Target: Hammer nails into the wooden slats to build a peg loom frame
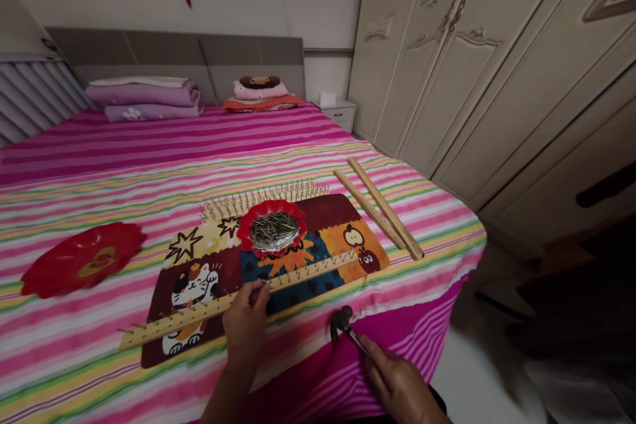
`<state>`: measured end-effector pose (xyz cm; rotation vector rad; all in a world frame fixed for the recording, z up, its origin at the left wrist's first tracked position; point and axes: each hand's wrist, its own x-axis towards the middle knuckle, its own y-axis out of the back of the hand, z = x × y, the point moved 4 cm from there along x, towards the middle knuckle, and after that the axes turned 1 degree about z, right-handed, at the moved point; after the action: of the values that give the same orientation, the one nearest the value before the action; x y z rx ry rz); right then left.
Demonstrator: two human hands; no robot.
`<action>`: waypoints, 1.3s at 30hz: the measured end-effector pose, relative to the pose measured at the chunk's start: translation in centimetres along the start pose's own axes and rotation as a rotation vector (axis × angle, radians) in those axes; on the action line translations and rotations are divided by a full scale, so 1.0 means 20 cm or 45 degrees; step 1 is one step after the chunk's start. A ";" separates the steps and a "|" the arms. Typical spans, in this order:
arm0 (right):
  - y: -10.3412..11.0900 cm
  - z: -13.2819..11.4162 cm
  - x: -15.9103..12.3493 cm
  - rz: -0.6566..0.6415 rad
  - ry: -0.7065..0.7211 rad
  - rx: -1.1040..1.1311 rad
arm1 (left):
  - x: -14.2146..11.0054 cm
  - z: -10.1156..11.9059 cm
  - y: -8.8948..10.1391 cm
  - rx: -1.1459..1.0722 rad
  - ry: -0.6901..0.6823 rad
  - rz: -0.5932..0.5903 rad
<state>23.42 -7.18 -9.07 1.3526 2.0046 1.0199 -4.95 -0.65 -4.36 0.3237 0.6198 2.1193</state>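
A wooden strip [313, 269] lies slantwise across a patterned mat [293, 296], with a row of nails standing up along it. At the strip's middle, my left hand [244, 318] has thumb and forefinger pinched together; what is between them is too small to make out. My right hand [400, 384] is wrapped round the handle of a claw hammer [342, 321], its head apart from the strip, to the right and nearer to me. Behind the strip, a red scalloped dish [243, 228] full of loose nails [275, 230] sits on the mat.
More nail-studded wood [263, 195] lies behind the dish. Two wooden strips [385, 209] rest on the right of the striped bedspread [318, 162]. On the left is a red plastic dish [54, 268]. Folded bedding [144, 94] is by the headboard; wardrobes [427, 46] stand at right.
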 end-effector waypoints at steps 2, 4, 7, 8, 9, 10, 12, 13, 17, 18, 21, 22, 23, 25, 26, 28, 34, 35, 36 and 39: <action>0.00 0.01 0.00 0.010 -0.005 0.020 | 0.00 0.00 -0.01 0.008 -0.056 -0.013; 0.00 0.01 0.00 0.022 -0.008 0.056 | -0.01 0.00 -0.02 0.037 -0.148 0.007; 0.01 0.02 -0.01 0.005 -0.033 0.203 | -0.02 0.00 -0.03 0.102 -0.296 0.055; 0.01 0.02 -0.01 -0.007 -0.051 0.275 | -0.02 0.00 -0.04 0.120 -0.332 0.066; 0.02 0.01 0.00 -0.016 -0.073 0.353 | -0.02 0.00 -0.04 0.132 -0.363 0.072; 0.03 0.00 0.00 -0.012 -0.099 0.429 | -0.02 0.00 -0.05 0.140 -0.391 0.074; 0.04 -0.05 0.02 0.020 -0.147 0.569 | -0.02 -0.01 -0.05 0.147 -0.445 0.076; 0.04 -0.08 0.04 0.049 -0.169 0.633 | -0.02 -0.01 -0.06 0.149 -0.472 0.073; 0.06 -0.27 0.14 0.133 -0.227 0.889 | -0.02 -0.03 -0.06 0.171 -0.547 0.093; 0.07 -0.32 0.18 0.134 -0.222 0.965 | -0.02 -0.04 -0.06 0.177 -0.559 0.104; 0.09 -0.44 0.28 0.064 -0.295 1.153 | -0.02 -0.05 -0.07 0.190 -0.582 0.126; 0.10 -0.47 0.31 0.073 -0.311 1.175 | -0.02 -0.05 -0.07 0.192 -0.590 0.128; 0.12 -0.50 0.33 0.088 -0.317 1.182 | -0.02 -0.05 -0.07 0.193 -0.596 0.133; 0.15 -0.54 0.37 0.100 -0.297 1.170 | -0.03 -0.04 -0.07 0.199 -0.602 0.151; 0.16 -0.55 0.38 0.082 -0.286 1.159 | -0.03 -0.03 -0.07 0.205 -0.600 0.161; 0.15 -0.58 0.40 0.023 -0.285 1.132 | -0.03 -0.03 -0.07 0.219 -0.598 0.171; 0.10 -0.60 0.44 -0.014 -0.127 1.021 | -0.04 -0.02 -0.08 0.218 -0.659 0.185; 0.09 -0.60 0.45 -0.015 -0.090 0.992 | -0.04 -0.02 -0.08 0.219 -0.668 0.186; 0.09 -0.61 0.46 -0.022 -0.064 0.963 | -0.04 -0.02 -0.08 0.225 -0.673 0.186; 0.08 -0.61 0.47 -0.053 -0.057 0.914 | -0.05 -0.02 -0.08 0.228 -0.671 0.186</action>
<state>11.58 -1.84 -0.58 1.6347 2.4635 0.2260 -3.51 -0.76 -5.50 1.0143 0.4802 1.9958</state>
